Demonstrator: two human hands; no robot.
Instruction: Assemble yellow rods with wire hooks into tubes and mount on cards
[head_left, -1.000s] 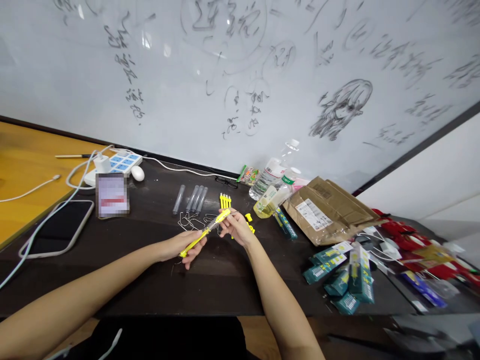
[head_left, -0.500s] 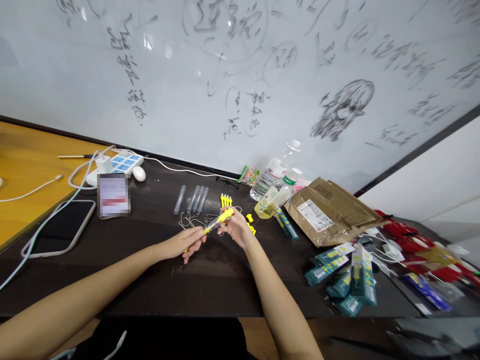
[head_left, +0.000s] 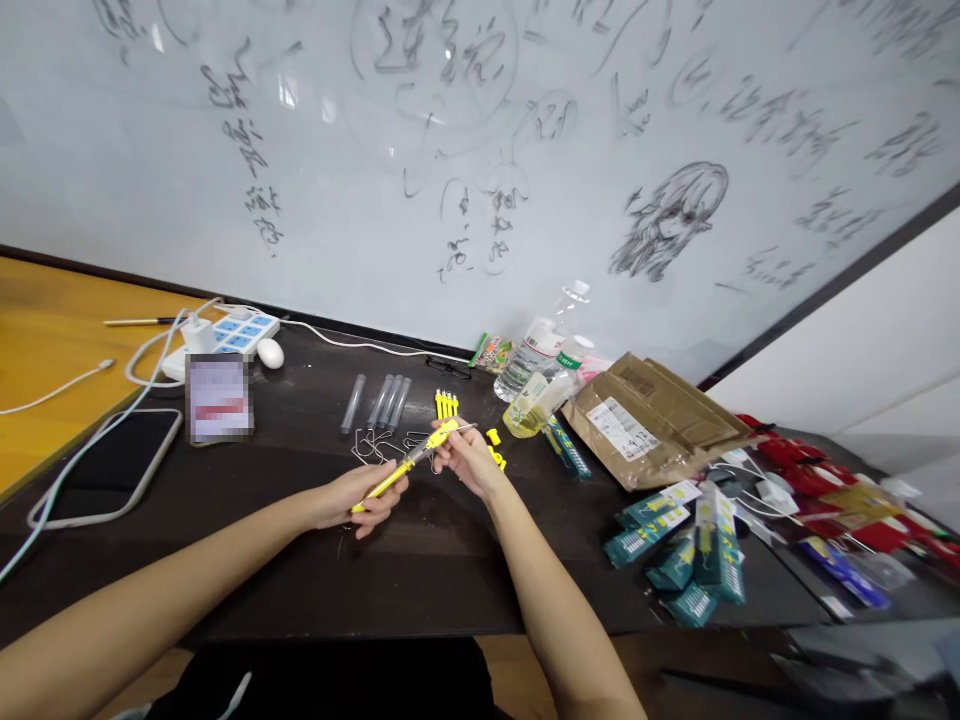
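Observation:
Between my two hands lies a slim yellow tool with a clear tube section [head_left: 411, 461], slanting up to the right. My left hand [head_left: 360, 498] is closed around its long yellow lower part. At the upper end, the fingers of my right hand [head_left: 472, 462] pinch the yellow head [head_left: 442, 433], where a thin wire-like piece sticks out to the right. Beyond my hands lie bent metal wire pieces [head_left: 371, 447], several clear tubes [head_left: 390, 402] and a row of yellow rods with metal tips [head_left: 446, 404]. Small yellow parts [head_left: 495, 452] sit just right of my right hand.
Bottles [head_left: 529, 360] and a brown cardboard parcel [head_left: 652, 420] stand at the back right. Green boxes [head_left: 720, 550] are piled nearer the front. On the left are a phone [head_left: 112, 465], a power strip [head_left: 244, 335] and white cables. A whiteboard [head_left: 322, 200] closes off the back.
The tool has turned in my left hand, so its long yellow lower part now shows across the palm. My right hand stays at the yellow head. The view has shifted slightly.

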